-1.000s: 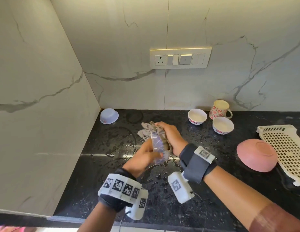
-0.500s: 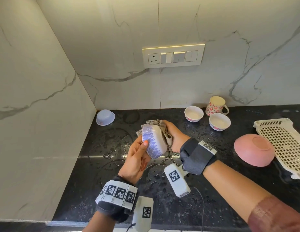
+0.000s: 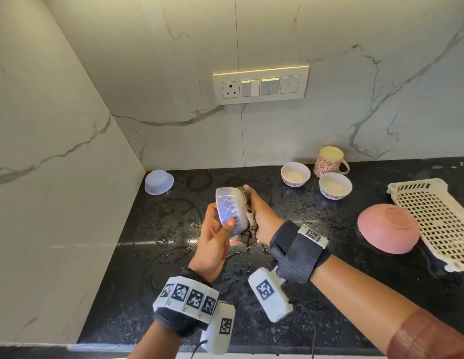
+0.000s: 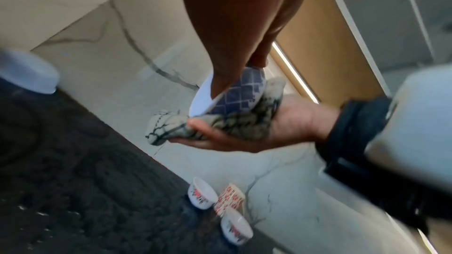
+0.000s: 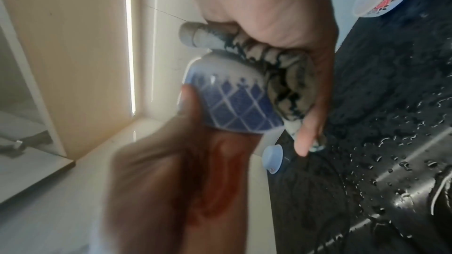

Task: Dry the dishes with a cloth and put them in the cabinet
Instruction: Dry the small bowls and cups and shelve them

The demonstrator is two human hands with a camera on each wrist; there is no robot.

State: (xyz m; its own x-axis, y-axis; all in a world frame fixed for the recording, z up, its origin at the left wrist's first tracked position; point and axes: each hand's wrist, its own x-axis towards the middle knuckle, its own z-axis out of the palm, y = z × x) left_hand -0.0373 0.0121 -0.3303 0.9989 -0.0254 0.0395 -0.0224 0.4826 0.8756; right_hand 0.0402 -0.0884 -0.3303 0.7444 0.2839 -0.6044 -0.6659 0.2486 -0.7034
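Blue lattice-patterned bowl [image 3: 230, 213], white base, tilted sideways

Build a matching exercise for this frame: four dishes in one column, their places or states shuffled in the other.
1. blue patterned bowl
2. pink bowl
3. floral mug
4. pale blue bowl

A. upside down in the counter's left back corner
B. upright by the back wall
C. gripped by the left hand, cloth against its base
D. upside down beside the perforated tray

Pairs: 1-C, 2-D, 3-B, 4-A
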